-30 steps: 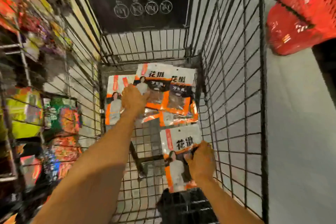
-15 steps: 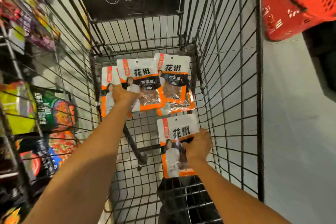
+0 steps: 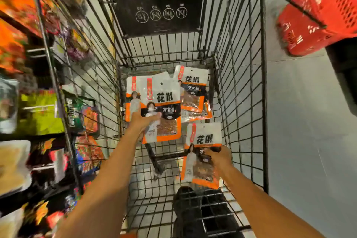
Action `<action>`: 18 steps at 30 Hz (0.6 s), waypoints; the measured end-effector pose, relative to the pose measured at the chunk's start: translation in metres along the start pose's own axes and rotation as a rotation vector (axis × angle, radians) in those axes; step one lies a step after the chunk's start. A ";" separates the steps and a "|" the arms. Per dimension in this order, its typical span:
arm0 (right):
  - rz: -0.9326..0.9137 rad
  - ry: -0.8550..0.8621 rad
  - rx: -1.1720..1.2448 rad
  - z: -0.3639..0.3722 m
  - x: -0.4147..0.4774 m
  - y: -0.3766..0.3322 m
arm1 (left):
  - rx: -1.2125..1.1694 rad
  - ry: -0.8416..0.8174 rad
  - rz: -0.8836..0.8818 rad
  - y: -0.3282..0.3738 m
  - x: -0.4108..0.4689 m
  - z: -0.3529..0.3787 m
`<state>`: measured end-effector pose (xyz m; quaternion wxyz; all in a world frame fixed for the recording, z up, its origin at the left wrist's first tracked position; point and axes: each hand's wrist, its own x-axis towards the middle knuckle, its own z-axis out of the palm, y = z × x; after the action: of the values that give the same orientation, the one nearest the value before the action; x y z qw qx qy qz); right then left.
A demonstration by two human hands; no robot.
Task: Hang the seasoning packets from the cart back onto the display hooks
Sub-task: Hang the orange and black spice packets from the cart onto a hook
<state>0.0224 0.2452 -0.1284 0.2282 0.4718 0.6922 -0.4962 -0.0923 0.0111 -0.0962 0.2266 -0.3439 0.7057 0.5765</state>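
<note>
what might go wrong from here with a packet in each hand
1. The left hand grips the left packet and the right hand pinches the right packet, so no free hand is left to line a hang hole up with a hook.
2. The right packet is held at one side only; it may slip or catch on the wire wall of the cart on the way out.

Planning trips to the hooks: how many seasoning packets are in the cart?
5: held packet in left hand; near packet in right hand; left packet behind the first; far packet; fifth packet mostly hidden beneath it. More may hide.
</note>
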 end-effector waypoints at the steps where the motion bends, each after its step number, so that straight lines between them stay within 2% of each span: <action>1: -0.008 0.001 0.006 -0.003 -0.005 -0.003 | -0.040 -0.014 -0.008 -0.001 -0.012 -0.004; 5: -0.081 -0.017 0.090 -0.017 -0.035 -0.031 | -0.090 -0.016 -0.022 -0.001 -0.063 -0.024; 8: -0.162 -0.101 0.145 -0.025 -0.062 -0.058 | -0.137 0.032 0.008 0.007 -0.103 -0.042; 13: -0.345 -0.263 0.203 -0.046 -0.114 -0.098 | -0.213 0.148 0.095 0.025 -0.175 -0.066; 18: -0.489 -0.462 0.176 -0.072 -0.165 -0.123 | -0.214 0.353 0.264 0.034 -0.268 -0.081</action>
<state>-0.0006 0.2326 0.0879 0.2118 0.1850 0.6692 -0.6878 0.0652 -0.0042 0.1368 -0.0152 -0.3662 0.7081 0.6036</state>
